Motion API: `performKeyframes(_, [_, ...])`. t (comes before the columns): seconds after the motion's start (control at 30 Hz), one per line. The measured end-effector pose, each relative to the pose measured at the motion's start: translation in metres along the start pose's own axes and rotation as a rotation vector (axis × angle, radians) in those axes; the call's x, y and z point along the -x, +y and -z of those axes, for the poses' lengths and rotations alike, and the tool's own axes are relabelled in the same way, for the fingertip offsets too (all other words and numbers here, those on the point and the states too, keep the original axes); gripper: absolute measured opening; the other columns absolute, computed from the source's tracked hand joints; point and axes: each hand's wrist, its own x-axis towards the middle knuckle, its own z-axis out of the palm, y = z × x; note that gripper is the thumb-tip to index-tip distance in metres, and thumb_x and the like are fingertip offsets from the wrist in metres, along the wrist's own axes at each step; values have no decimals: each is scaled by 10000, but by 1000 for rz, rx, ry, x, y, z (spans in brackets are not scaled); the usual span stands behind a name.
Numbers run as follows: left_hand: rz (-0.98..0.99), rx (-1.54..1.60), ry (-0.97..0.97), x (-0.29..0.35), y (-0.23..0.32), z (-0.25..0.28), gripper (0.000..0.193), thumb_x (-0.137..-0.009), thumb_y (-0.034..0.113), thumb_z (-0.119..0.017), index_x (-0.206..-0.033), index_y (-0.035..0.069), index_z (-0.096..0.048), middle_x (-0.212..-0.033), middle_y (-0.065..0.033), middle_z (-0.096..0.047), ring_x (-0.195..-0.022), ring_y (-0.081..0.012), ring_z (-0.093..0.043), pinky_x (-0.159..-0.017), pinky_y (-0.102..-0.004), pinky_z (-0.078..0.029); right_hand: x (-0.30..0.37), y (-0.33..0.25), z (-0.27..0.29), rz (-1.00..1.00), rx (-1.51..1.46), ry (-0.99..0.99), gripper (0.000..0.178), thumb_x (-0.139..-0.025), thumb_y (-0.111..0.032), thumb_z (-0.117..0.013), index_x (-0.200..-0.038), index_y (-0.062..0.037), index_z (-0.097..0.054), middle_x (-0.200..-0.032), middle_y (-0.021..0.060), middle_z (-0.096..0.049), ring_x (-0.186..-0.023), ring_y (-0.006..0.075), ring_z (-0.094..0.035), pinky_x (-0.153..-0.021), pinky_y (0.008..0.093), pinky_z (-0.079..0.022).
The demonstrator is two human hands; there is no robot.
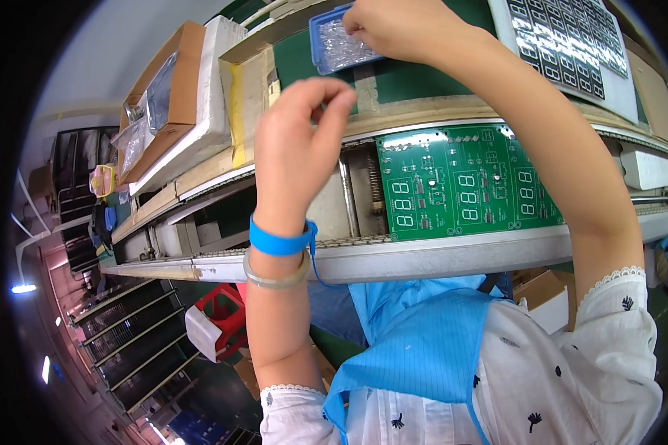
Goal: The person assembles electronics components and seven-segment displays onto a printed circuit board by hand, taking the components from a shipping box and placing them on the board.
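My left hand (298, 141) hovers above the conveyor rail, fingertips pinched together; whether a small part sits between them I cannot tell. A blue strap and a clear bangle ring its wrist. My right hand (397, 30) reaches far forward into a small blue tray (326, 46) of tiny shiny parts, fingers curled down on them. Between my arms, a green circuit board (464, 182) with several white digit outlines lies on the conveyor rails.
A grey tray of black display modules (564, 41) lies at the far right. Cardboard boxes (174, 81) and a white foam block (215, 96) sit at the far left. A red and white stool (219, 319) stands below the metal rail (423, 256).
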Motion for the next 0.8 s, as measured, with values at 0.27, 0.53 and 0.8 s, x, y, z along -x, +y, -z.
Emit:
performKeyframes(0.27, [-126,-298,40,-68,-31,-33,211,-862,233,-718,-1002,80,-753,-884,-122,-723,-789,-263,-681,-710,-365,-532,29,25,17,-263,-814,81,284,-822,-211,-650,-981,0,-753,-858,181,-740,-777,249,-714,-729,336,-545])
performKeyframes(0.53, [-150,-431,50,-88,-44,-57,120,-798,246,-749,-832,134,-776,-862,-128,-703,-842,-329,-675,-747,-444,-545,88,45,24,-312,-1013,105,156,-908,-124,-691,-1025,-20,-689,-960,61,-717,-927,158,-678,-842,279,-526])
performKeyframes(0.8, [-199,-274,212,-81,-47,-55,103,-781,216,-749,-810,118,-758,-825,-117,-702,-818,-346,-664,-724,-457,-532,136,25,29,-382,-1090,-69,194,-899,-146,-732,-1048,-24,-756,-878,15,-714,-752,46,-600,-693,191,-485])
